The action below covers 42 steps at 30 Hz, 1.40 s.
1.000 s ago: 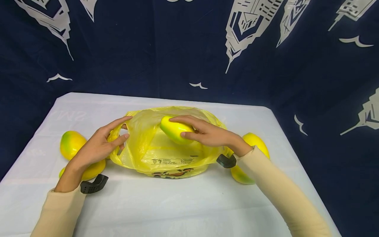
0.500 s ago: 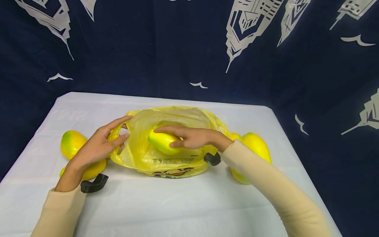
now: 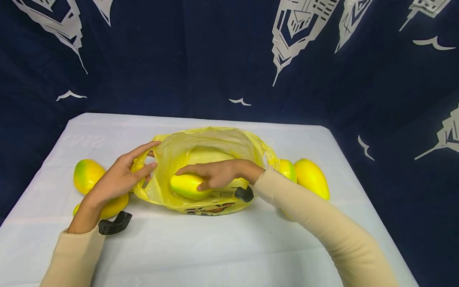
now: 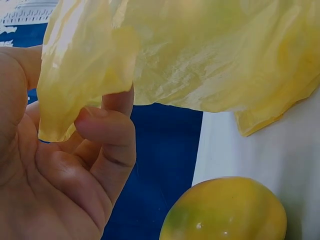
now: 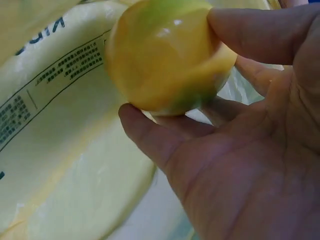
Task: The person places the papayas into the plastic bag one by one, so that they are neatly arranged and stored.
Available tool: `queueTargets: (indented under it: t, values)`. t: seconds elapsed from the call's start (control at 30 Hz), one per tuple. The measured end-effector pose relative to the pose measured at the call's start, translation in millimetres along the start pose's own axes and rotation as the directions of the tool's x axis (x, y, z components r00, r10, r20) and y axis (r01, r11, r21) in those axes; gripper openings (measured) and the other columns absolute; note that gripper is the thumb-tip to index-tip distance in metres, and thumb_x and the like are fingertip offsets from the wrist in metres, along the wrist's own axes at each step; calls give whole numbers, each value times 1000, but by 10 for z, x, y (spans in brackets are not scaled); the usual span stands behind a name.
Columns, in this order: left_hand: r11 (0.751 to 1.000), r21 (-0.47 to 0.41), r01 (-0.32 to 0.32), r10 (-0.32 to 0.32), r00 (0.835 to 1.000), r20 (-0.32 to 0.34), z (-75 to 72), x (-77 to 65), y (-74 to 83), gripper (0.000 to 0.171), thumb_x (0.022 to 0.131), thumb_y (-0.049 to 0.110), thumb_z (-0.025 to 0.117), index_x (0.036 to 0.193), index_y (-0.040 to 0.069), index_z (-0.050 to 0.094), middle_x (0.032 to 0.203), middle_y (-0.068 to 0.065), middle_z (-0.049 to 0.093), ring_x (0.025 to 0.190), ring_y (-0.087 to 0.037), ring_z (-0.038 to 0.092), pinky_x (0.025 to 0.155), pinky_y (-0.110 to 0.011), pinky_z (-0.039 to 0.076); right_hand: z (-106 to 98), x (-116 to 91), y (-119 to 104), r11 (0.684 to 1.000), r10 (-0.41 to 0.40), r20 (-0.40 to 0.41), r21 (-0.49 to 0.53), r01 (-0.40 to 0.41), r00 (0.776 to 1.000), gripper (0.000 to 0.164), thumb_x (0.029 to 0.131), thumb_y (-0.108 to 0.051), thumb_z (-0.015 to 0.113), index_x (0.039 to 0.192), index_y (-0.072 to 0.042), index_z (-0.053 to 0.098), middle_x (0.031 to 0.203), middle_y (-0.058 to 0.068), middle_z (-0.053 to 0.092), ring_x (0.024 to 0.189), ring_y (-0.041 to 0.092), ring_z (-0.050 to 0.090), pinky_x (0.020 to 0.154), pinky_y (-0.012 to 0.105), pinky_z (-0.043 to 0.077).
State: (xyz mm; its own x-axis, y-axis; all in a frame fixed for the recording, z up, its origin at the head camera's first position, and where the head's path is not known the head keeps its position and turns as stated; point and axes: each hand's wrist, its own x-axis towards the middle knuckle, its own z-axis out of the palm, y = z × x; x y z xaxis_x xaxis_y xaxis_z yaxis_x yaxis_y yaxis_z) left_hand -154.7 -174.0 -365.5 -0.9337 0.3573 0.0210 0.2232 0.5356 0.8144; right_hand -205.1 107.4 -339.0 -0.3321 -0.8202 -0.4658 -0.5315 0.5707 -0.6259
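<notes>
Mango [image 3: 187, 187] is looking firm, probably slick; right hand [image 3: 218, 173] is gripping its sides, likely best; left hand [image 3: 120, 173] is holding bag [image 3: 218, 140].

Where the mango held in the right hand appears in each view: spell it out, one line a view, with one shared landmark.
Head: held mango left of and below centre, inside the yellow plastic bag, under the right hand.
Left wrist: not visible; the lower mango there is another, outside the bag.
Right wrist: top centre, in the hand's grip.
Shared landmark: the bag, also in left wrist and right wrist.
</notes>
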Motion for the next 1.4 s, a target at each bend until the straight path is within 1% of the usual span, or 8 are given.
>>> queueTargets:
  t: [0.3,0.63,0.7,0.83,0.93,1.13,1.3,1.4]
  values:
    - [1000,-2,10,-10,1000,5,6,-1,6,57,104,33,56,156,36,33,84,-14,64,77,-30,63,92,-37,37,55,62,-3,998,10,20,-65,-9,1000,57,105,-18,49,158,-23,29,161,1,31,144,14,31,122,34,20]
    - [1000,-5,16,-16,1000,3,8,1,10,56,104,32,56,155,35,34,82,-13,65,78,-32,64,95,-40,37,108,110,-11,997,59,56,-49,-56,997,54,105,-15,48,156,-22,33,161,3,33,145,15,32,123,35,21]
    - [1000,-14,15,-15,1000,2,6,2,9,57,103,31,57,155,35,35,95,-13,66,76,-30,63,97,-44,36,109,112,-8,996,61,52,-62,-58,997,53,104,-15,49,155,-21,34,160,3,35,143,15,34,122,35,22]
    - [999,-29,14,-14,1000,2,1,5,3,58,103,31,58,155,35,35,101,-13,65,76,-31,63,102,-52,33,92,111,-9,995,66,39,-73,-63,997,52,104,-16,51,153,-22,37,157,3,37,142,16,36,120,36,27]
    - [1000,-27,11,-11,1000,2,2,3,0,57,103,31,57,155,35,35,98,-12,64,78,-33,64,100,-50,35,82,116,-16,996,72,40,-60,-70,997,52,105,-18,50,154,-22,36,159,4,36,145,18,34,120,37,27]
    - [1000,-23,5,-5,1000,-1,-5,-1,-5,56,103,31,57,155,36,35,117,-11,59,76,-29,63,98,-46,35,60,118,-37,995,88,36,-51,-86,996,52,106,-26,48,156,-22,32,161,5,33,149,20,31,121,37,26]
    - [1000,-23,10,-10,1000,1,-9,3,-5,57,103,32,58,155,36,35,105,-12,63,79,-31,64,100,-49,36,-26,52,-77,995,72,-8,-74,-72,997,53,106,-28,47,157,-22,32,162,5,33,150,22,30,122,39,24]
    - [1000,-24,7,-7,1000,-1,-12,3,-10,57,103,31,58,155,36,36,112,-12,61,80,-31,63,100,-50,35,-90,-2,-110,996,46,-32,-69,-48,998,53,106,-28,47,156,-20,32,162,3,32,150,24,30,122,39,24]
